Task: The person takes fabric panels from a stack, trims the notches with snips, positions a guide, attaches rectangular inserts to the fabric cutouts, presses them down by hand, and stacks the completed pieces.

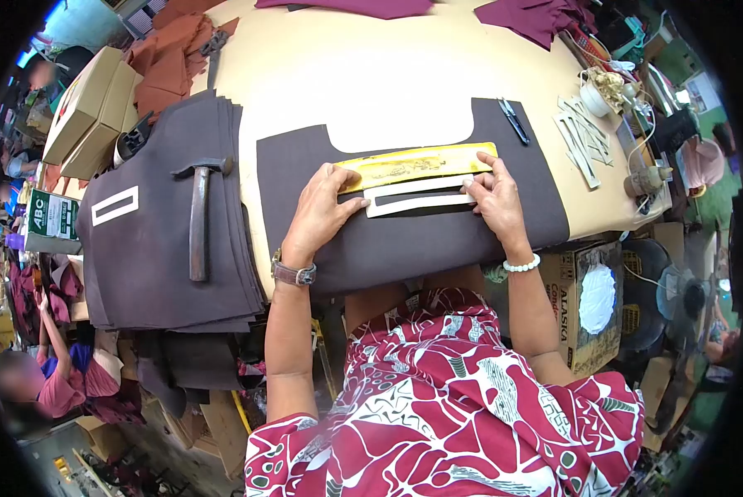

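Note:
On a dark fabric panel (371, 248) with a cut-out top edge lies a long yellow strip (421, 166), with a white rectangular frame (421, 200) just below it. My left hand (326, 211) is at their left ends, fingers on the yellow strip and thumb against the frame. At the other end, my right hand (497, 199) pinches the frame's right end between thumb and fingers, one finger stretched onto the yellow strip. Dark fabric shows through the frame's slot. Small thread snips (514, 122) rest on the panel's upper right.
Left of the panel, a hammer (199, 215) and another white frame (115, 205) lie on stacked dark fabric (156, 282). Scissors (213, 54) and cardboard boxes (90, 108) are farther back. White strips (578, 145) lie on the right; a person (61, 381) is at lower left.

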`<control>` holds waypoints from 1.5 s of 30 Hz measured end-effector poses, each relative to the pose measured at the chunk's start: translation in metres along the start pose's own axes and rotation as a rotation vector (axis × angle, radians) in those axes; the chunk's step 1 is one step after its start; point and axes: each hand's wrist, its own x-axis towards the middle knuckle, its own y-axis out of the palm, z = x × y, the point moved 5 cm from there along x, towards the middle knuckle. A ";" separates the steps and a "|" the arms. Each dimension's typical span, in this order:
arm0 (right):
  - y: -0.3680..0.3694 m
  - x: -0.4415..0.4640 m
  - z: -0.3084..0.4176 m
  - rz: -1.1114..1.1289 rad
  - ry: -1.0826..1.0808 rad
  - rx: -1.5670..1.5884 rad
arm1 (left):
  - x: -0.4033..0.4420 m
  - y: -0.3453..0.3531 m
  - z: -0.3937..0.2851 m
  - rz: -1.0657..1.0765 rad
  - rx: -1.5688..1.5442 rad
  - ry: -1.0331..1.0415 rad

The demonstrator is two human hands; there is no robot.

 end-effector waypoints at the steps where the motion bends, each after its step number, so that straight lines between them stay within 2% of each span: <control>1: 0.000 0.000 -0.001 0.001 0.000 0.006 | 0.000 0.000 -0.001 -0.005 0.021 0.002; 5: 0.000 0.000 -0.001 -0.004 -0.017 -0.008 | -0.003 0.000 -0.005 -0.033 0.073 0.011; 8: -0.007 -0.009 0.018 -0.100 -0.155 -0.271 | -0.003 0.001 -0.008 -0.045 0.071 0.025; 16: -0.014 -0.010 0.001 -0.170 -0.049 -0.204 | -0.003 0.002 -0.010 -0.041 0.089 0.030; 31: -0.015 -0.004 0.005 -0.177 -0.027 -0.302 | -0.003 0.003 -0.011 -0.056 0.101 0.044; 33: -0.010 -0.006 0.006 -0.161 -0.099 -0.429 | -0.005 0.004 -0.013 -0.095 0.107 0.051; 34: -0.007 -0.007 0.005 -0.152 -0.135 -0.493 | -0.007 0.006 -0.019 -0.103 0.160 0.120; 37: 0.005 -0.020 0.018 -0.269 -0.496 -0.797 | -0.021 0.019 -0.028 -0.137 0.285 0.288; 41: 0.022 -0.027 0.036 -0.283 -0.738 -0.958 | -0.044 0.031 -0.030 -0.118 0.589 0.326; 43: 0.067 -0.039 0.039 0.068 -0.584 -0.825 | -0.047 0.038 -0.030 -0.119 0.627 0.307; 45: 0.114 -0.064 0.043 0.176 -0.754 -0.515 | -0.053 0.040 -0.026 -0.091 0.612 0.249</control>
